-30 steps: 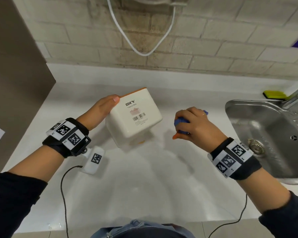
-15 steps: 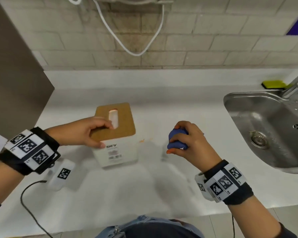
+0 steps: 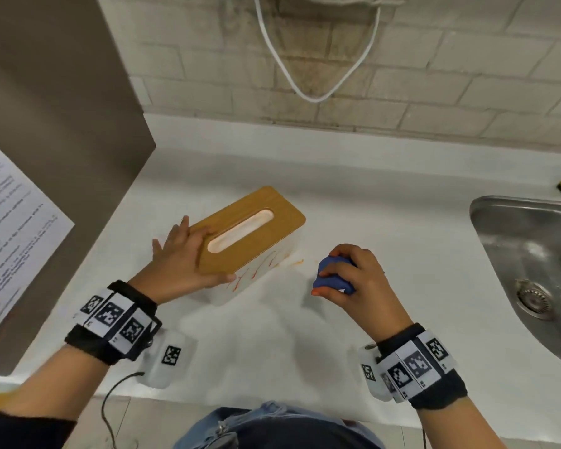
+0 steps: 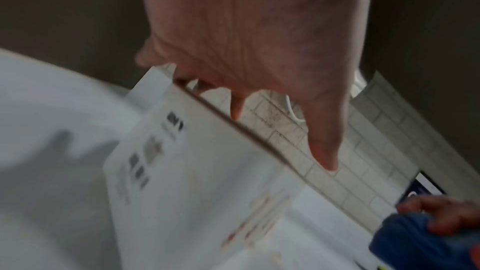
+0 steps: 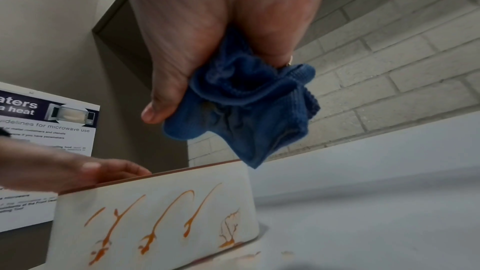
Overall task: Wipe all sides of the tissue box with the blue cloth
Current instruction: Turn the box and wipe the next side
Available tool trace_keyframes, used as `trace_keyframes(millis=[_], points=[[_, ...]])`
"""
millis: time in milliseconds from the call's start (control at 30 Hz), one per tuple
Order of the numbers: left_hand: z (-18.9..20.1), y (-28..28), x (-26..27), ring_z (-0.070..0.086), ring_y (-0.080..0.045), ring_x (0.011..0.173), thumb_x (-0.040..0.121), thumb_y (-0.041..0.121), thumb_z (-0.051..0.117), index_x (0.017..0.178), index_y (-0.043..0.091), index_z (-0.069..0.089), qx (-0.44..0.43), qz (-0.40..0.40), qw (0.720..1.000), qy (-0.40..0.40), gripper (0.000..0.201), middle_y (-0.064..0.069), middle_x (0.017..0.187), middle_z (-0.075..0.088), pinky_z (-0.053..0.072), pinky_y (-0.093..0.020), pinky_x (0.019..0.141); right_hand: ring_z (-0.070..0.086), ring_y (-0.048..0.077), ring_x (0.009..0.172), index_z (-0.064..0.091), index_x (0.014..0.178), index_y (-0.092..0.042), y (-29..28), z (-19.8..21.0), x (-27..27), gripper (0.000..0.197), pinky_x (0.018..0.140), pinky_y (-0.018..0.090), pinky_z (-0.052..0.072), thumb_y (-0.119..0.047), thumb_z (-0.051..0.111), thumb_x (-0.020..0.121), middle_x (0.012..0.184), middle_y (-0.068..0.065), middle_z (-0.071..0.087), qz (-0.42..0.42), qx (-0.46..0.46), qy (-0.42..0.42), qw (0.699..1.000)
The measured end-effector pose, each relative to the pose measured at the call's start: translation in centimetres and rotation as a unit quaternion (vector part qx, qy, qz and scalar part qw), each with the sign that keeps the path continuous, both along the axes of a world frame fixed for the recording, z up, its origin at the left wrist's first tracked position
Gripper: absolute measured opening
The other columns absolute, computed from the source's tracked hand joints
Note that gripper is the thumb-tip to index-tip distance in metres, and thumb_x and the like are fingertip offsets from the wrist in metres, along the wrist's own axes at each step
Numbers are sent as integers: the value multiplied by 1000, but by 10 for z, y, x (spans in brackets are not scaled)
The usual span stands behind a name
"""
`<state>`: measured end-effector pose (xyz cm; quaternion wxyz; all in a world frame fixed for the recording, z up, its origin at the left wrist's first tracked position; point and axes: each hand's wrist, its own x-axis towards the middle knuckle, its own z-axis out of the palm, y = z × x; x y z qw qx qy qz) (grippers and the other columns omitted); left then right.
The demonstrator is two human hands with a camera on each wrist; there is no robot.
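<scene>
The tissue box stands upright on the white counter, wooden lid up, turned at an angle so that one long white side faces the person and the right hand. That side carries orange streaks that run down to its base, with a few orange spots on the counter just beside the box's corner, so it looks like the side set up for wiping now.

The left hand lies across the near end of the box, fingers stretched out over the lid and the far side, thumb against the streaked side. This grip is a loose brace and not a lift: it likely serves to pin the box so it does not slide when the cloth pushes against it.

The right hand hovers near the box without touching it, its grip closed round the blue cloth, which is bunched into a wad with a corner hanging below the fingers. A wad gives a firm pad for rubbing at sticky marks.

The metal sink is off to the right, well apart from the box, and a printed notice is fixed to the brown panel on the left.
</scene>
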<state>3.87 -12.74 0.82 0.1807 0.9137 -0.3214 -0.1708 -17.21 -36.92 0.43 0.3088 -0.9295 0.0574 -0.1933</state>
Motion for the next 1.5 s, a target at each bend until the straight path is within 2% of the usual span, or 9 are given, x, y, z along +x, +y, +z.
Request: trace_keyframes(millis=[233, 400, 500, 633, 733, 800, 966, 1199, 1499], points=[[-21, -9, -6, 16, -32, 127, 52, 78, 55, 138, 32, 21, -58, -7, 996, -61, 104, -14, 140, 23, 27, -54, 108, 51, 17, 104, 65, 87, -32, 9, 0, 2, 12, 90, 36, 44, -38, 66, 77, 103, -18, 51, -29, 66, -31, 997], [-5, -22, 8, 36, -23, 120, 53, 77, 59, 133, 46, 34, -99, -64, 988, 101, 89, -2, 125, 43, 33, -43, 106, 45, 13, 107, 59, 95, -37, 3, 9, 8, 16, 94, 9, 31, -41, 58, 79, 111, -13, 47, -123, 105, -94, 982], [2, -36, 21, 49, -11, 115, 56, 71, 64, 125, 46, 49, -136, -77, 954, 256, 75, 6, 115, 55, 33, -42, 109, 44, 15, 110, 59, 99, -29, 1, 8, 16, 20, 93, 6, 30, -39, 53, 83, 115, -4, 46, -190, 158, -144, 958], [8, -50, 34, 50, -4, 121, 51, 71, 69, 113, 44, 61, -163, -82, 918, 353, 69, 14, 125, 62, 28, -36, 112, 39, 15, 117, 60, 110, -15, 6, -12, 31, 35, 100, 14, 30, -38, 47, 87, 124, 0, 41, -217, 161, -159, 950], [9, -57, 41, 29, -3, 135, 50, 70, 70, 115, 46, 59, -167, -82, 904, 385, 70, 10, 144, 43, 18, -38, 115, 31, 19, 129, 54, 122, -14, 14, -29, 49, 43, 110, 36, 29, -40, 44, 88, 135, 5, 37, -207, 175, -127, 954], [8, -60, 43, 36, -1, 131, 47, 68, 72, 112, 46, 61, -173, -84, 897, 399, 69, 14, 141, 44, 26, -31, 110, 26, 27, 136, 48, 129, -14, 20, -39, 61, 49, 112, 46, 25, -41, 44, 88, 143, 11, 34, -218, 147, -103, 959], [10, -64, 50, 56, -3, 113, 67, 39, 66, 109, 41, 65, -168, -113, 886, 417, 43, 21, 122, 61, 40, -25, 95, 21, 26, 140, 39, 136, -11, 32, -43, 80, 54, 114, 41, 18, -38, 40, 90, 148, 12, 33, -292, 161, -96, 938], [-3, -63, 63, 53, -11, 119, 49, 52, 80, 118, 26, 62, -210, -100, 870, 434, 76, 5, 137, 50, 41, -26, 94, 30, 28, 136, 49, 127, -9, 36, -32, 105, 43, 112, 50, 25, -31, 43, 90, 143, 11, 40, -338, 213, -125, 908], [-5, -63, 63, 62, -6, 100, 40, 62, 80, 102, 37, 70, -240, -63, 858, 450, 68, 19, 106, 69, 47, -20, 86, 41, 29, 125, 59, 114, -13, 82, -28, 107, 34, 108, 45, 28, -32, 39, 93, 133, 11, 48, -100, 75, -74, 989]])
